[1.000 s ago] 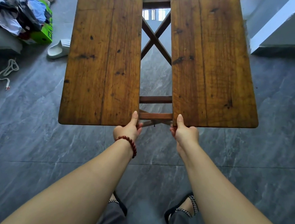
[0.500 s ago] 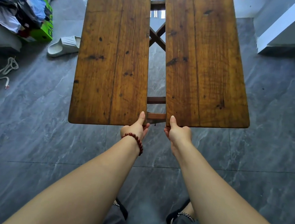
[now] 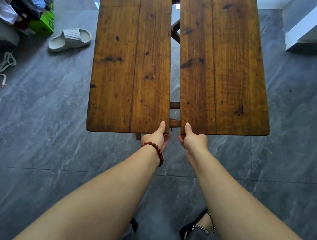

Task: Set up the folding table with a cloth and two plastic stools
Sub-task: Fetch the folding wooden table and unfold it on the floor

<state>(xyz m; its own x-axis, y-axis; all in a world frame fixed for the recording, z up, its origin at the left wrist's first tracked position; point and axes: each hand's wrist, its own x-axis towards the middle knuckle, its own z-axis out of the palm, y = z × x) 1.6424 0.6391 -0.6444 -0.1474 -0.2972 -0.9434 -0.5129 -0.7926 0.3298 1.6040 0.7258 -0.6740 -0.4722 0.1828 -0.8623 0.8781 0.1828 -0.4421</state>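
Observation:
The wooden folding table stands in front of me with its top in two halves. The left half point(image 3: 129, 57) and the right half point(image 3: 223, 64) are separated by a narrow gap that shows the crossed legs below. My left hand point(image 3: 156, 136), with a red bead bracelet on the wrist, grips the near inner corner of the left half, thumb on top. My right hand point(image 3: 192, 140) grips the near inner corner of the right half the same way. No cloth or stools are in view.
A pale slipper point(image 3: 70, 39) lies on the grey tile floor left of the table. A green box point(image 3: 44, 22) heaped with clothes sits at the far left, a white cord point(image 3: 4, 64) near it. A white ledge point(image 3: 310, 28) runs at the upper right.
The two table halves have come closer together, so the gap between them has narrowed. My hands have moved toward each other with them.

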